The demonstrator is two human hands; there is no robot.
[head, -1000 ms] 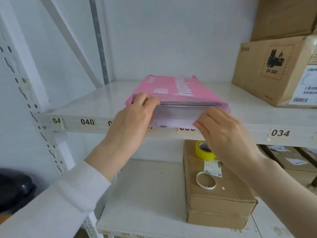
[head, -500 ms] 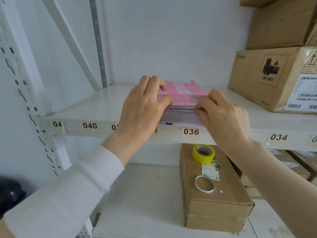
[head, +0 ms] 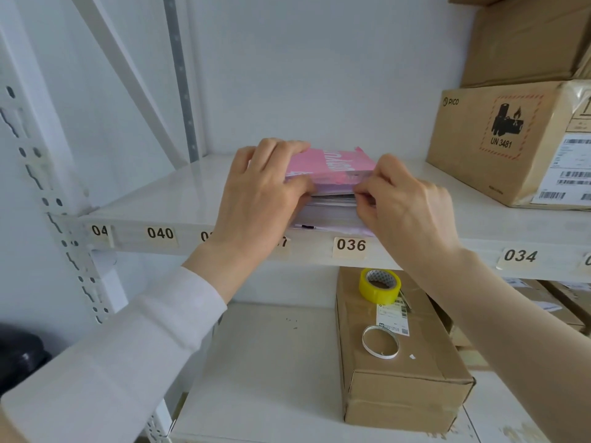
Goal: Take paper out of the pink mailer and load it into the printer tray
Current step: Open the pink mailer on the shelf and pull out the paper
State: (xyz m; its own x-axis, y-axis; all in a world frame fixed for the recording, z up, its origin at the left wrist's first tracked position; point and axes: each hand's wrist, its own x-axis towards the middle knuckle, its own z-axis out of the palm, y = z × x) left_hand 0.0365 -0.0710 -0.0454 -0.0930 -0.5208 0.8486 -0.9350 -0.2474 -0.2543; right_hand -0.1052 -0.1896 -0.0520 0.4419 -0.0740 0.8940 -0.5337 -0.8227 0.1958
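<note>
The pink mailer (head: 332, 164) lies on the shelf (head: 153, 199), its open mouth facing near. Both hands are at it: the left hand (head: 256, 199) pinches the upper flap, the right hand (head: 406, 209) pinches the paper (head: 329, 215).

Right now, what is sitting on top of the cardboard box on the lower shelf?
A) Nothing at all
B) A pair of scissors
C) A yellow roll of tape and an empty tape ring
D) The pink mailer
C: the yellow roll of tape stands at the far end of the cardboard box, with an empty tape ring lying nearer; the pink mailer is on the shelf above.
</note>
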